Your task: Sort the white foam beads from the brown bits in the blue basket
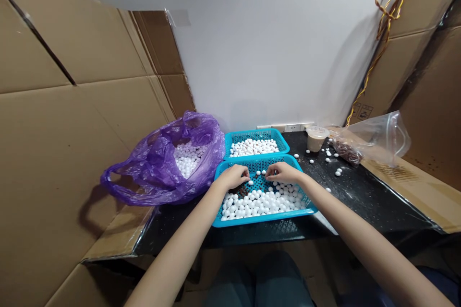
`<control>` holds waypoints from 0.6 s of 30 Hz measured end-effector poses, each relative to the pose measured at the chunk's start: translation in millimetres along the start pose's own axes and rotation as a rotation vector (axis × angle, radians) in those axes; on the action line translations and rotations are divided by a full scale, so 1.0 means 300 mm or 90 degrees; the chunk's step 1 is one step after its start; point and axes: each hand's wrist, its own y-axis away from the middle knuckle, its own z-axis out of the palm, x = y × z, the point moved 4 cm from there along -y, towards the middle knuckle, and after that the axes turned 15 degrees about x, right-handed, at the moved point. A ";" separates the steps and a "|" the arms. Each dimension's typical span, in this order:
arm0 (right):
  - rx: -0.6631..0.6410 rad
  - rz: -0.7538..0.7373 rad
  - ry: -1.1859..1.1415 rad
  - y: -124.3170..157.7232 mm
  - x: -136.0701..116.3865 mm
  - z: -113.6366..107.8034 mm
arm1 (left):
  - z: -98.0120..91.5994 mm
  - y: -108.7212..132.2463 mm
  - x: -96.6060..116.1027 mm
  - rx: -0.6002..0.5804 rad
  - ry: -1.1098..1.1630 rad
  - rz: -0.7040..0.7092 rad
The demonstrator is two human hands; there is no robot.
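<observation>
The left hand (232, 177) and right hand (284, 172) were over the far part of the near blue plastic basket (264, 221), whose long axis ran sideways along the black surface (363, 196), close to its front edge. White balls (261, 204) filled the basket's front part, and a few sat apart just beside the fingers (246, 171). The fingers of both hands were curled, tips downward and close together; whether they pinched a ball, I could not tell. Being round, the balls pointed no particular way. Rolling was the main risk: a knock to the basket could have sent them over its rim, as loose balls (327, 153) lay toward the surface's back edge. The slumped purple plastic bag (154, 163) at the left end could also have spilled its load had it sagged further.
</observation>
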 end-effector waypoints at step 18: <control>-0.102 0.038 -0.017 0.017 -0.005 0.012 | -0.010 -0.009 0.035 0.054 0.161 -0.013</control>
